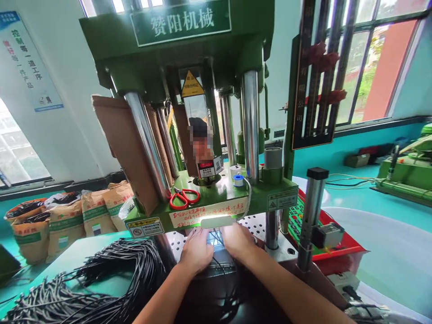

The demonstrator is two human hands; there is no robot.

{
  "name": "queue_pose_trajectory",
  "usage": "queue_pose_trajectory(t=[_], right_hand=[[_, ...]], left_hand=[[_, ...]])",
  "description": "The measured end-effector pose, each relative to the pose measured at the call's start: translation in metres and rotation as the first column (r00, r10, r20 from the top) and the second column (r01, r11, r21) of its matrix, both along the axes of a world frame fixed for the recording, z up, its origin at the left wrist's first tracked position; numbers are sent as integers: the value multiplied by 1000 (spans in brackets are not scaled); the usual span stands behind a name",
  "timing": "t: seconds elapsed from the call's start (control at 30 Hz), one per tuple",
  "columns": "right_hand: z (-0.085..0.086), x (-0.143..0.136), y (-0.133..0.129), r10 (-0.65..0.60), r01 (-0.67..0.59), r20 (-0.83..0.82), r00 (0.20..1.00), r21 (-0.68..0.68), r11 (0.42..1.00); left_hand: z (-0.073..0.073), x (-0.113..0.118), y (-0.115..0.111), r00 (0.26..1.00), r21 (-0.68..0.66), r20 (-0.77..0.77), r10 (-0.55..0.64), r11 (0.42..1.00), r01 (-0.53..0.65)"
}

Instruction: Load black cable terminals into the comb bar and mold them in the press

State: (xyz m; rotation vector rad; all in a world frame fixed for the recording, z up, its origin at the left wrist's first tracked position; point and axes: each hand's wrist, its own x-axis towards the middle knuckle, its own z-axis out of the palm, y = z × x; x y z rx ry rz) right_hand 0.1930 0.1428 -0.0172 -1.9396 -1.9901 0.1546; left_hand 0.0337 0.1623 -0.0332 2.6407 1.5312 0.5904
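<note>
My left hand (197, 252) is at the left side of a metal mould plate (221, 269) under the green press. Its fingers are curled, and whatever they hold is hidden. On the right side of the plate, my right hand (238, 240) is bent inward, its fingertips washed out by glare and its grip contents unclear. Thin black cables (218, 256) run between both hands and hang over the front of the plate. Just above the fingers a bright lamp (218, 221) shines from the press's edge.
A large bundle of black cables (135, 256) lies on the green table to the left. Red-handled scissors (184, 198) and a blue-white spool (238, 180) rest on the press platform. A red crate (344, 252) stands right, behind a post with a black button (317, 173).
</note>
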Motion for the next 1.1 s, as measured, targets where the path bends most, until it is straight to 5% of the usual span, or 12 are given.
queue_pose_trajectory(t=[0.23,0.8,1.1], right_hand=[[-5,56,-19,-2,-4,42,999,128,992],[-21,49,5,-34,38,-40,999,90,995],[-22,53,21,-80,85,-104,991,39,996]], left_hand=[[1,0,-1,1000,-13,-4,26,1000,-26],[14,13,4,994,-12,-103,-48,999,47],[14,52,2,975,-31,-106,-194,981,191]])
